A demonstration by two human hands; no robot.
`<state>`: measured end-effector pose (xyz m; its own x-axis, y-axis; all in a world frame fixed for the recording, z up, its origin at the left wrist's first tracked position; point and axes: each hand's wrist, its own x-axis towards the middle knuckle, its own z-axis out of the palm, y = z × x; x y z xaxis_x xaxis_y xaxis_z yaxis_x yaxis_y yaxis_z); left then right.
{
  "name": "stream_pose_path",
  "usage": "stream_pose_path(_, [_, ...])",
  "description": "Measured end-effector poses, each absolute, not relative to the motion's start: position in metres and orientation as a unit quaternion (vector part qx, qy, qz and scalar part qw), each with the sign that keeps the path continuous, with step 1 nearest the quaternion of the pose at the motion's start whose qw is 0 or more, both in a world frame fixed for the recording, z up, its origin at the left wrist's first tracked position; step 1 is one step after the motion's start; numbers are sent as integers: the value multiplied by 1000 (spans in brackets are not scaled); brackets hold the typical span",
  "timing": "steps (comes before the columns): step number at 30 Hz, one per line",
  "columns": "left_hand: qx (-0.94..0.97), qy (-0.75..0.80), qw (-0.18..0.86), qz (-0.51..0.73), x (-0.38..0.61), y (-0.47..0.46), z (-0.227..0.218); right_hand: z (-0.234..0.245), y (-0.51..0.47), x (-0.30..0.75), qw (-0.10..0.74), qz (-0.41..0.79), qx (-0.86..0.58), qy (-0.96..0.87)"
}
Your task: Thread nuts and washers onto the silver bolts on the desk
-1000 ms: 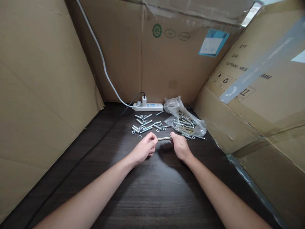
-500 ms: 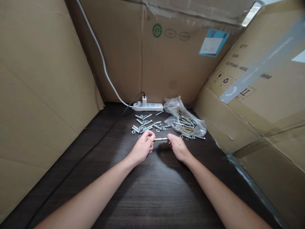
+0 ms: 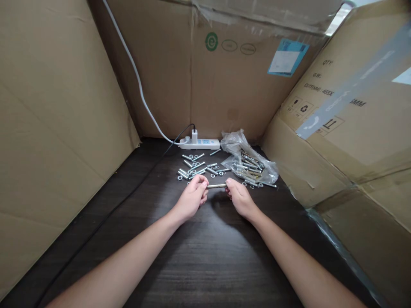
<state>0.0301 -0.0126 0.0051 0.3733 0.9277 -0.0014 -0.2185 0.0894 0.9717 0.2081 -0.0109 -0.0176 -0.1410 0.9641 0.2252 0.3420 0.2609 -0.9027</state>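
An expansion bolt with a brassy metal sleeve lies level between my two hands, above the dark tabletop. My left hand pinches its left end, and my right hand grips its right end; the fingers hide both tips. Just beyond my left hand, several loose silvery sleeves, bolts, washers and nuts are scattered on the table. Past my right hand, a clear plastic bag lies open with a heap of similar bolts in it.
A white power strip with a charger plugged in sits at the back. Its black cable runs down the left of the table. Cardboard walls enclose the left, back and right sides.
Both hands stay almost in place. The bolt between them has turned slightly about its length, as the mark on its sleeve looks different.
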Motion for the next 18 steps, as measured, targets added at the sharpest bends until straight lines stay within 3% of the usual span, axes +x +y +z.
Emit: stream_pose_path(18, [518,365,609,477,31,-13,6,-11,-13,208,415,321,-498,-690])
